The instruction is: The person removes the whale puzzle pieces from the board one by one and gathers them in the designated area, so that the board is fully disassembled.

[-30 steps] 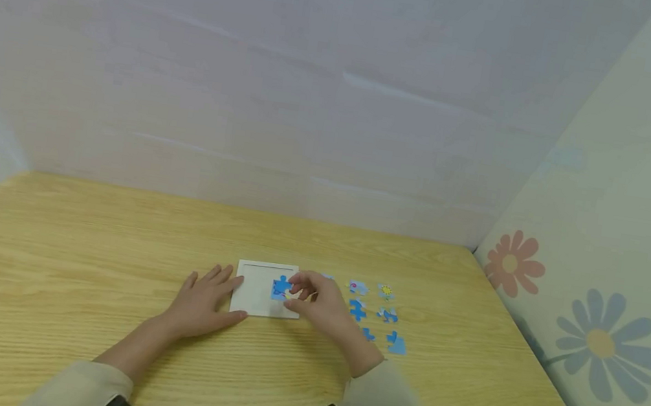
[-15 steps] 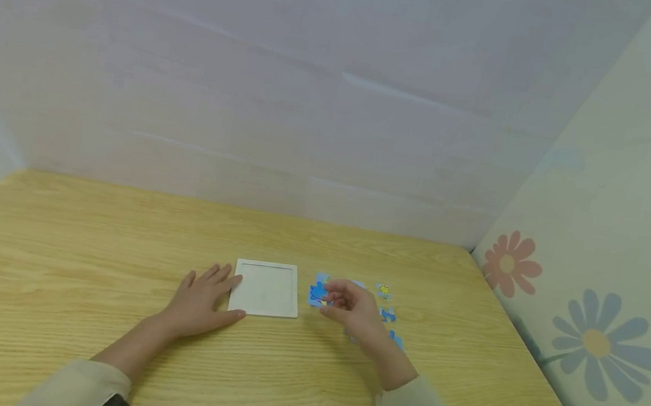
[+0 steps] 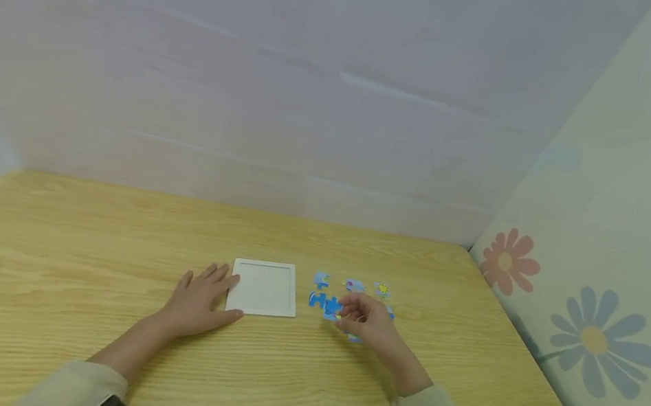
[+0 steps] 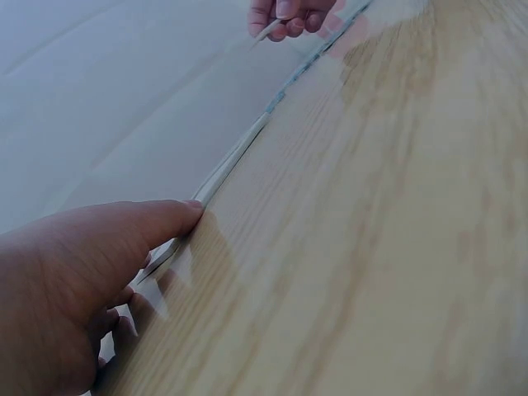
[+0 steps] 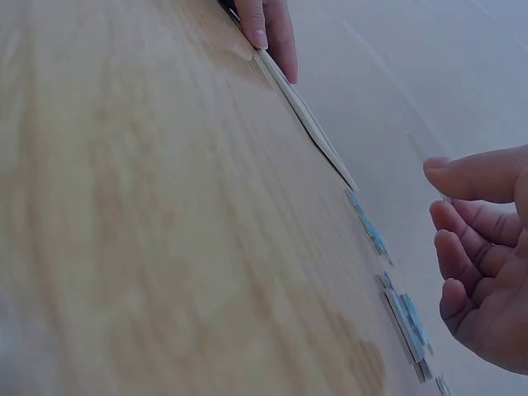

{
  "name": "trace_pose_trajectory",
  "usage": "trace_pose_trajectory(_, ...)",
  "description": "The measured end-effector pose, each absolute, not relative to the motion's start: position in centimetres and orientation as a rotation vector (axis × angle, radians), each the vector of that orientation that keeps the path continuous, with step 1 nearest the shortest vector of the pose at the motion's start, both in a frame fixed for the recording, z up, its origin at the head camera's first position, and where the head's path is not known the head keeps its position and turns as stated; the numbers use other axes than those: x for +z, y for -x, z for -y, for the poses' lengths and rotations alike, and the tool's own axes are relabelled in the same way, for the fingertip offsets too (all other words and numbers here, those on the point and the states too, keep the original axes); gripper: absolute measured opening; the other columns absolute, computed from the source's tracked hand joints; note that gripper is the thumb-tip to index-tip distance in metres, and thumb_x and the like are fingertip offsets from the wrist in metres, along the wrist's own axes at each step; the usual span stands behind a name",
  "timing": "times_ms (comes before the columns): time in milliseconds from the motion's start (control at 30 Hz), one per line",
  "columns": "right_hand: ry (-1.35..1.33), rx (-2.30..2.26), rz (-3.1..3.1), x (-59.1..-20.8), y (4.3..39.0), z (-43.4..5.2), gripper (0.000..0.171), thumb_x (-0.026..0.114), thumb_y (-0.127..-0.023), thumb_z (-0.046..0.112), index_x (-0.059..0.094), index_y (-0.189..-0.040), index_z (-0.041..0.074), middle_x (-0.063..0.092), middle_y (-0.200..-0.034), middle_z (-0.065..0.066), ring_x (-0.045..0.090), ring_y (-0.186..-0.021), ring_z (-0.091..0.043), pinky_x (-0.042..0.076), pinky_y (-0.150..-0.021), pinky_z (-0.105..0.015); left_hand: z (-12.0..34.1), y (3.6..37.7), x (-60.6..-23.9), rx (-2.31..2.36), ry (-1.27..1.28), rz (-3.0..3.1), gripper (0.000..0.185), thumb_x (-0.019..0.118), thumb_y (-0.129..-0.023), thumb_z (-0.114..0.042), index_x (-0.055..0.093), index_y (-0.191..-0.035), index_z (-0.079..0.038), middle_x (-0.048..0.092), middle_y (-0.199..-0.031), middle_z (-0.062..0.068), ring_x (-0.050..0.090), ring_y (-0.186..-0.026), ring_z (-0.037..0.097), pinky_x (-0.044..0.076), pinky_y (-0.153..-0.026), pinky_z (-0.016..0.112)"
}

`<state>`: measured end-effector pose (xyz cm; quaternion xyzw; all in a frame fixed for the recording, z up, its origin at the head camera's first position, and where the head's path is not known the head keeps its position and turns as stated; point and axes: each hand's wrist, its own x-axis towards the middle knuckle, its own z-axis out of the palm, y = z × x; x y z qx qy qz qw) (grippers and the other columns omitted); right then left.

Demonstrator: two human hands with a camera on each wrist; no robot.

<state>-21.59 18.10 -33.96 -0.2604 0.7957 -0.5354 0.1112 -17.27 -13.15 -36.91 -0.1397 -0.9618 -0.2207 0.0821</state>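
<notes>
Nearest the camera: two beige sleeves at the bottom edge of the head view, a dark wrist device showing on each.

Left hand (image 3: 195, 303) lies flat on the wooden table (image 3: 73, 265), fingers straight and spread. Fingertips touch the left edge of the white tray (image 3: 263, 288); thumb lies along its near left corner. The left wrist view confirms the thumb tip against the tray's thin rim (image 4: 227, 169). The hand grips nothing; it only presses at the frame.

Right hand (image 3: 368, 320) is just right of the tray, apart from it, fingers curled. At its fingertips sits a blue puzzle piece (image 3: 331, 308), low over or on the table; from the head view I cannot tell whether it is pinched or only touched. The right wrist view shows the hand (image 5: 483, 256) with its fingers loosely bent and no piece plainly between them. Grip unresolved.

The piece lies between the tray's right edge and the hand, touching or almost touching the fingertips, outside the tray.

Further out: another blue piece (image 3: 317, 299) just left of it, then a row of loose pieces (image 3: 354, 285) beyond the hand, one with a yellow spot (image 3: 383, 288). More pieces are partly hidden under the hand.

Farthest: pale wall panels, and a side panel with printed flowers (image 3: 593, 341) on the right.
</notes>
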Motion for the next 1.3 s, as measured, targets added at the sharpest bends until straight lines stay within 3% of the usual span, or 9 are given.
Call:
trace_pose_trajectory(267, 0.812, -1.486, -2.447, -32.9, 20.5, -17.4, 0.024, 0.061, -0.074, -0.007, 0.052, -0.096, -0.01, 0.053, -0.083, -0.019, 0.046, -0.07, -0.02, 0.04, -0.062, -0.023, 13.2, 17.0, -36.7, -0.66, 0.41, 2.871, 0.067, 0.055, -0.078, -0.046, 0.043, -0.125, -0.001, 0.029, -0.132, 0.023, 0.021, -0.122, 0.039, 0.01, -0.09, 0.06)
trace_pose_trajectory(733, 0.769, -1.433, -2.498, -35.1, 20.7, -16.7, 0.026, 0.064, -0.072, -0.004, 0.055, -0.095, -0.007, 0.053, -0.085, -0.014, 0.046, -0.073, -0.021, 0.039, -0.063, -0.025, 13.1, 17.2, -36.9, -0.672, 0.416, 2.867, 0.067, 0.056, -0.078, -0.046, 0.043, -0.125, 0.0, 0.029, -0.132, 0.024, 0.021, -0.121, 0.04, 0.009, -0.09, 0.06)
trace_pose_trajectory(1067, 0.787, -1.306, -2.599, -37.4, 22.0, -17.2, 0.028, 0.069, -0.072, 0.011, 0.057, -0.097, 0.004, 0.052, -0.087, -0.002, 0.045, -0.077, -0.017, 0.04, -0.069, -0.03, 13.1, 17.1, -36.8, -0.666, 0.412, 2.875, 0.067, 0.056, -0.078, -0.046, 0.043, -0.126, -0.001, 0.029, -0.133, 0.023, 0.021, -0.122, 0.039, 0.009, -0.09, 0.06)
trace_pose_trajectory(1300, 0.798, -1.3, -2.627, -37.3, 22.0, -17.1, 0.029, 0.071, -0.071, 0.013, 0.058, -0.095, 0.003, 0.052, -0.086, -0.003, 0.045, -0.078, -0.017, 0.039, -0.07, -0.032, 13.1, 17.1, -36.6, -0.668, 0.412, 2.876, 0.067, 0.055, -0.078, -0.046, 0.043, -0.126, -0.001, 0.028, -0.133, 0.023, 0.02, -0.122, 0.039, 0.009, -0.091, 0.06)
